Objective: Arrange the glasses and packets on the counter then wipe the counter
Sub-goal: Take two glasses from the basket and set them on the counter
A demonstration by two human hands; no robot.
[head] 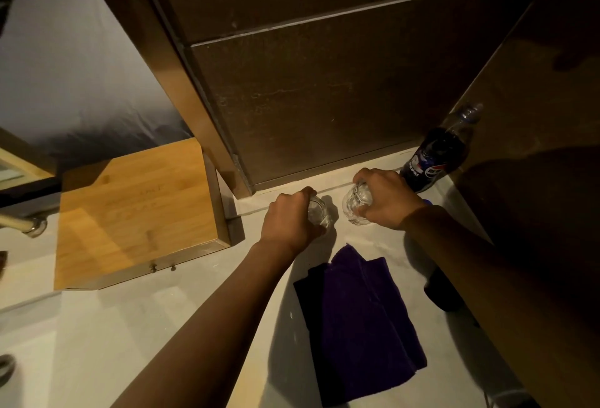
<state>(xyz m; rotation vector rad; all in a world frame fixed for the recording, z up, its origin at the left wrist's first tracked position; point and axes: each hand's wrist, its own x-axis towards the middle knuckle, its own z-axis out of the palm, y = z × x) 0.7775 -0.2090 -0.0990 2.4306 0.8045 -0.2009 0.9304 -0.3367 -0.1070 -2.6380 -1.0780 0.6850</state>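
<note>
Two clear glasses stand side by side on the pale counter (162,316) near the dark back wall. My left hand (290,219) grips the left glass (318,213) from above and the side. My right hand (384,198) is closed around the right glass (355,204), which looks slightly tilted. A folded purple cloth (360,320) lies flat on the counter just in front of the glasses, between my forearms. No packets are visible.
A dark cola bottle (435,154) stands in the back right corner, close to my right hand. A wooden box with small knobs (136,213) sits on the left. A dark object (443,294) lies by my right forearm. A brown side wall closes the right.
</note>
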